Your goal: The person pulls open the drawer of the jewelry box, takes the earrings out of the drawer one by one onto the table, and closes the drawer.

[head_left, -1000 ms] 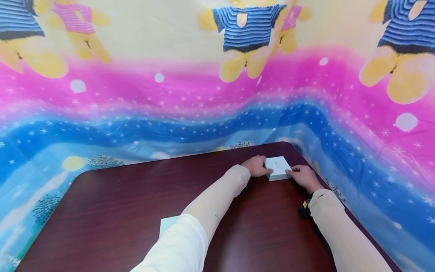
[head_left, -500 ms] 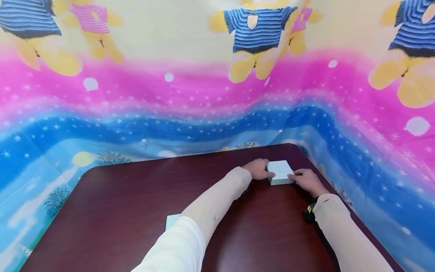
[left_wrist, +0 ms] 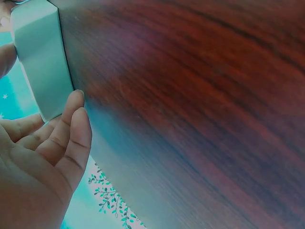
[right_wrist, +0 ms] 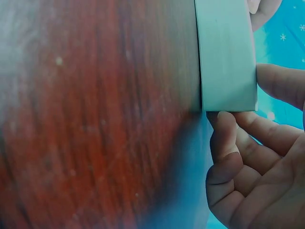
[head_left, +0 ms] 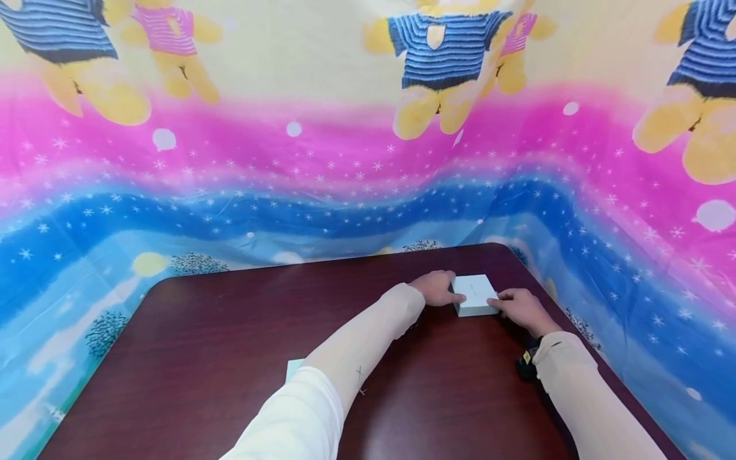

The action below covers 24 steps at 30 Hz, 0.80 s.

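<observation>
A small white box (head_left: 474, 292) with faint print on its lid sits flat on the dark table, towards the far right corner. My left hand (head_left: 435, 289) grips its left side, thumb at the top near edge. On the opposite side, my right hand (head_left: 523, 308) holds the box with the thumb on the lid's edge. The left wrist view shows the box's pale side wall (left_wrist: 40, 62), with bent fingers (left_wrist: 78, 138) at its end. In the right wrist view, curled fingers (right_wrist: 224, 133) lie against the end of the box (right_wrist: 228, 57) and the thumb touches its top.
A pale, flat-looking item (head_left: 293, 367) lies on the table (head_left: 230, 332), mostly hidden behind the left forearm. Printed cloth (head_left: 322, 191) hangs along the table's back and right edges. A dark device (head_left: 526, 364) is strapped at the right wrist.
The head view has turned a little to the left. Box and hands have shifted slightly left and nearer relative to the far right table corner. Both hands keep their hold.
</observation>
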Motion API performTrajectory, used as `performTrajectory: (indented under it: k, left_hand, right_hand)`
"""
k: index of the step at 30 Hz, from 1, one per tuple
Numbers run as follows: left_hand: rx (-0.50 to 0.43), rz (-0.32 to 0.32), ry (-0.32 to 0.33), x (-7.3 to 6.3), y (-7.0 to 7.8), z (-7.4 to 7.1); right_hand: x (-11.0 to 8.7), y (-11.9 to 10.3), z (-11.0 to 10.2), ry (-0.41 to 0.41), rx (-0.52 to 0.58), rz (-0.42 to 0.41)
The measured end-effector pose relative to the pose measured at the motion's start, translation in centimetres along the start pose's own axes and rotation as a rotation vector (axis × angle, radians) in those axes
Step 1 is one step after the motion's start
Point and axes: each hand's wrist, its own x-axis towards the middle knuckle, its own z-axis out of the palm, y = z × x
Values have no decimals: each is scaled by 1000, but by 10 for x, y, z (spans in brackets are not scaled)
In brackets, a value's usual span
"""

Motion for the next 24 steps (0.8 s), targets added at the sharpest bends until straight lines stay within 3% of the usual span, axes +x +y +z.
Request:
performTrajectory:
  k: [13,24]
  left_hand:
    - [28,-9,-3,-16,-5,-1]
    - [-7,-7,-23,-28,-10,-4]
  right_hand:
    - [-2,-5,8,-27,-10,5]
    - [-8,-11,16,-46,3,-13]
